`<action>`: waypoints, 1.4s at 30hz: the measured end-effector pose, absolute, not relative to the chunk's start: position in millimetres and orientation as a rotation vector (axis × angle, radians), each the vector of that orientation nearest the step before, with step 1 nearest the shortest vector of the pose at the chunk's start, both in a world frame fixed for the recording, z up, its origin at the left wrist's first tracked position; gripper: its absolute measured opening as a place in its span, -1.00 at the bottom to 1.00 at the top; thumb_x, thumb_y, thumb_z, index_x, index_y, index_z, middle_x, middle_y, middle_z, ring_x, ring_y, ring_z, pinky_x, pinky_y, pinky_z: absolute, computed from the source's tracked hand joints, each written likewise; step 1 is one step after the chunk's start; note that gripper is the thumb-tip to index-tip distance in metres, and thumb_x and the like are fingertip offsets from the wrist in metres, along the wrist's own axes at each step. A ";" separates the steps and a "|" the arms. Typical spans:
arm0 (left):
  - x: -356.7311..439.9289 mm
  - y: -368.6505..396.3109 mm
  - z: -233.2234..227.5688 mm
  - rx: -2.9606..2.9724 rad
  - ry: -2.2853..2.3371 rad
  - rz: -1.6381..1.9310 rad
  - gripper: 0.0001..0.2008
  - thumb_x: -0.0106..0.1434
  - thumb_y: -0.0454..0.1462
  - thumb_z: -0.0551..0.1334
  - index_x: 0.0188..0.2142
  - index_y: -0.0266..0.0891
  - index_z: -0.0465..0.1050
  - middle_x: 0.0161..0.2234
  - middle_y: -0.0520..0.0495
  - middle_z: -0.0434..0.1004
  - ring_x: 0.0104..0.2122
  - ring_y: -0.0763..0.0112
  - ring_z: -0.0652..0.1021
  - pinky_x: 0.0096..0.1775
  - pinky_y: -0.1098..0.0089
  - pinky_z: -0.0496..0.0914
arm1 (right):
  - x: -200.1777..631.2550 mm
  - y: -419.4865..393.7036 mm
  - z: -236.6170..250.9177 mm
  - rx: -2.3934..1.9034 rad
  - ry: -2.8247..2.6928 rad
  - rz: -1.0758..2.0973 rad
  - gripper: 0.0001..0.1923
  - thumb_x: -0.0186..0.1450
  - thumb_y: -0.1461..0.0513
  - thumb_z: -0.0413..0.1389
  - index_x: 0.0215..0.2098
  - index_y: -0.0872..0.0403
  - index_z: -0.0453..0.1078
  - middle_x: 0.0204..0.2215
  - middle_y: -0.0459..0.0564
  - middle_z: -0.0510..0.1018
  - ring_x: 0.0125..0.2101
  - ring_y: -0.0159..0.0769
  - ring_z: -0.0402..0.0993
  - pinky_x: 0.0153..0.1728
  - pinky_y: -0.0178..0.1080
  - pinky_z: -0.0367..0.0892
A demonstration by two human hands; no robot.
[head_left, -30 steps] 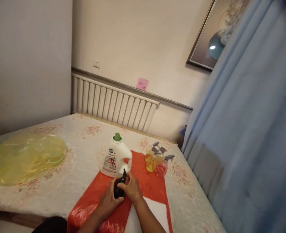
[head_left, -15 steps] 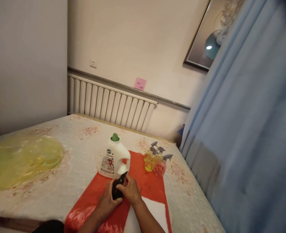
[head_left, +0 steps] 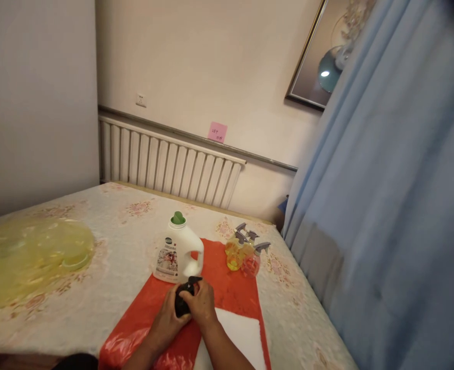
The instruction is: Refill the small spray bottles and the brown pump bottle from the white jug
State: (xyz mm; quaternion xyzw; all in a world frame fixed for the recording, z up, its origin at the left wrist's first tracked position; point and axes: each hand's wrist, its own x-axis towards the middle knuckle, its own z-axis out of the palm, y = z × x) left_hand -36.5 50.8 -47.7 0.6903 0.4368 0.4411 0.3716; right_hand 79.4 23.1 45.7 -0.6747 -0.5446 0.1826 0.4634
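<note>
Between my two hands is a black spray bottle (head_left: 182, 304) with a black trigger head, held above the red plastic sheet (head_left: 230, 290). My left hand (head_left: 167, 316) is wrapped round the bottle's body from the left. On the right, my right hand (head_left: 202, 303) grips the bottle near its neck, thumb across the front, and partly covers it. Just behind the hands stands a white jug (head_left: 178, 252) with a side handle, a picture label and a green piece in its uncapped-looking mouth.
Several small spray bottles (head_left: 251, 264), yellow and pink with grey triggers, stand at the sheet's back right. A white sheet (head_left: 240, 334) lies beside my right forearm. Yellow clear plastic (head_left: 30, 257) spreads over the flowered cloth at left. A blue curtain (head_left: 384, 195) hangs at right.
The black bottle's trigger head has turned from pointing up and right to lying more level. Both hands stay on the bottle. The whole view has shifted slightly.
</note>
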 end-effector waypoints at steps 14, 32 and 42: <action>-125.6 59.7 -52.9 2.009 1.504 1.060 -0.69 0.28 -0.25 -0.01 -0.04 -0.21 0.36 -0.02 -0.24 0.54 0.03 0.08 0.52 0.16 0.02 0.33 | 88.8 25.0 41.3 -1.697 -1.442 0.453 -0.83 -0.03 0.25 0.32 -0.44 0.06 0.49 -0.57 -0.15 0.48 -0.51 -0.32 0.37 -0.49 -0.34 0.20; -143.6 49.6 -48.3 2.170 1.640 0.808 -0.77 0.32 -0.24 -0.04 -0.36 -0.12 0.35 -0.30 -0.07 0.49 -0.24 0.23 0.53 -0.12 0.26 0.38 | 117.7 23.5 38.4 -1.618 -1.257 0.527 -0.85 0.01 0.20 0.21 -0.61 0.07 0.33 -0.70 -0.26 0.23 -0.64 -0.44 0.14 -0.59 -0.36 0.09; -137.9 56.2 -49.5 2.180 1.669 0.763 -0.75 0.35 -0.24 -0.08 -0.33 -0.14 0.34 -0.27 -0.10 0.48 -0.22 0.22 0.53 -0.08 0.24 0.37 | 167.4 16.5 65.0 -1.613 -1.072 0.422 -0.78 0.00 0.10 0.23 -0.56 0.10 0.40 -0.68 -0.20 0.33 -0.60 -0.39 0.20 -0.58 -0.35 0.13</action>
